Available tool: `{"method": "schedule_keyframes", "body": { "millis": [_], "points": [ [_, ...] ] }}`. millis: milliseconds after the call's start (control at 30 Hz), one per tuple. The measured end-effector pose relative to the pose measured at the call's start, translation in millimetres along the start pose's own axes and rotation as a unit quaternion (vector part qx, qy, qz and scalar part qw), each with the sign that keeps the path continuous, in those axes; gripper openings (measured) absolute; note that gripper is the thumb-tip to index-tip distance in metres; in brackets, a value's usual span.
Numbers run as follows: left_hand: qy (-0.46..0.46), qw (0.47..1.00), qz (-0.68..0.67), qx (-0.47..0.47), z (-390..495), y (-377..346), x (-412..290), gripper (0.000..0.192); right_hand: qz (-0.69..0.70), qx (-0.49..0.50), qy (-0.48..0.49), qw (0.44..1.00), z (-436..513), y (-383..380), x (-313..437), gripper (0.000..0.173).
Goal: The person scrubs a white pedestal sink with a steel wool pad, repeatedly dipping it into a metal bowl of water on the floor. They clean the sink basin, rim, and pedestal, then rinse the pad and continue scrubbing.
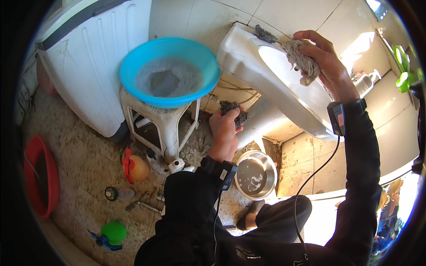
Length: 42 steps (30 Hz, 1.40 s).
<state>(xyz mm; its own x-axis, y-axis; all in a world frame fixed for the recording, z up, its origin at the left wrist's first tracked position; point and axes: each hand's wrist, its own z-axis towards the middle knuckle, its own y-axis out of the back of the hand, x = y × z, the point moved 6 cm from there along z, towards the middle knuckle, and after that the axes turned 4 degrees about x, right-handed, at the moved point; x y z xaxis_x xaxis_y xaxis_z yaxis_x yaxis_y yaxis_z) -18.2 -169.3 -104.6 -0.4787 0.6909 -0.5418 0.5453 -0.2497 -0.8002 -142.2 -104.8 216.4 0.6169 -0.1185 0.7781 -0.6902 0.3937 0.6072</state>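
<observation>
My left hand (pixel 226 133) grips a dark wire scourer (pixel 235 113) in front of the sink's pedestal, just right of a white plastic stool (pixel 169 129). My right hand (pixel 327 66) holds a crumpled wet grey cloth (pixel 303 61) over the basin of a white ceramic sink (pixel 253 65). Another dark scourer (pixel 266 34) lies on the back corner of the sink rim. On the stool stands a blue plastic basin (pixel 133 74) with cloudy, sudsy water in it. Below the sink, a steel bowl (pixel 273 173) on the floor holds murky water with foam.
A white ribbed appliance or cabinet (pixel 90 63) stands left of the stool. On the tiled floor are a red basin (pixel 56 186), an orange spray bottle (pixel 138 168), a green spray bottle (pixel 113 232), a canister (pixel 119 193) and a metal faucet (pixel 143 204). A white pump bottle (pixel 364 84) is beyond my right wrist.
</observation>
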Motion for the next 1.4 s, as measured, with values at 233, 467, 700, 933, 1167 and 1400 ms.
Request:
{"method": "schedule_keyframes", "body": {
  "millis": [233, 467, 700, 933, 1167, 1400],
  "points": [
    [-0.008, 0.998, -0.017, 0.053, -3, -2, -7, 0.017, 0.019, -0.033, -0.040, 0.998, -41, 13, -23, 0.059],
    [-0.014, 0.999, -0.026, -0.020, -6, 6, -12, 0.018, -0.075, -0.017, 0.082, 0.994, -40, 20, -11, 0.057],
    [-0.010, 1.000, -0.021, -0.001, 2, 13, -15, 0.016, -0.039, -0.070, 0.016, 0.997, -74, 48, 2, 0.045],
    [0.006, 1.000, 0.001, -0.008, 2, 17, -8, 0.017, -0.108, -0.080, 0.003, 0.991, -92, 80, -15, 0.041],
    [0.011, 1.000, 0.000, 0.001, 16, 26, 3, 0.012, -0.154, -0.104, 0.011, 0.983, -109, 102, -20, 0.044],
    [0.018, 1.000, 0.018, -0.014, 15, 22, 16, 0.013, -0.124, -0.093, 0.016, 0.988, -88, 96, -18, 0.037]
  ]
}}
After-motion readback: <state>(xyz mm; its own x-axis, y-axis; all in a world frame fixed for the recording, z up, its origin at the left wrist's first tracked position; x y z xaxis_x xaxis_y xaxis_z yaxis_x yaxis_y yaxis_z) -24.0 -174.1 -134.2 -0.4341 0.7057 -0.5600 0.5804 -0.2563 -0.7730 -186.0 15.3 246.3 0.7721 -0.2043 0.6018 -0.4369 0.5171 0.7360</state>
